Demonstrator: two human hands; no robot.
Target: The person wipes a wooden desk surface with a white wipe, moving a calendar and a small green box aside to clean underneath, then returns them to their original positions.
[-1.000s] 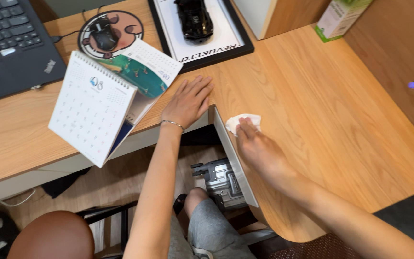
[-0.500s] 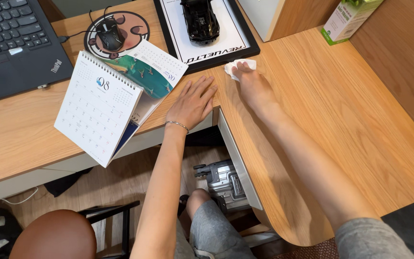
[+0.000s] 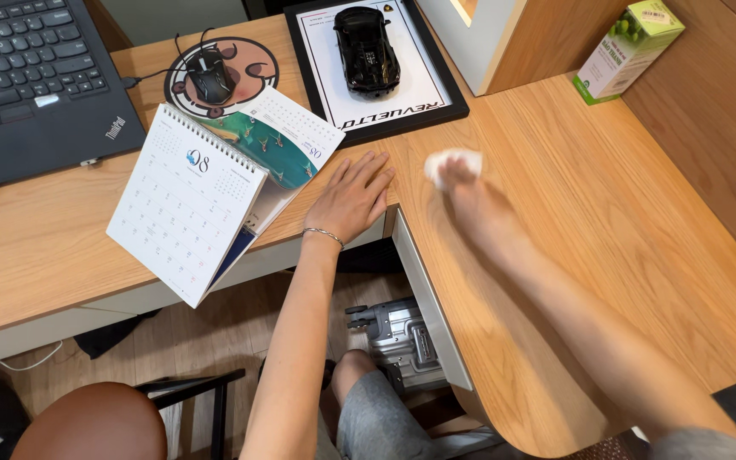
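While my right hand [image 3: 474, 200], blurred, seems to press the white tissue [image 3: 449, 160] with its fingers, it could bump the framed model car [image 3: 366, 58]; my left hand [image 3: 353, 198] lies flat and spread on the worktop [image 3: 606, 221].

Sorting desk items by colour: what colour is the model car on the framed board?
Glossy black model car, clearest in the head view.

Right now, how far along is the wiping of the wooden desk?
Done: nothing the picture can confirm; no streaks or dirt show. In hand: the right hand presses a crumpled white tissue onto the light wooden desk near the black-framed model car; the left hand lies flat. Left: the side under the white spiral desk calendar appears untouched.
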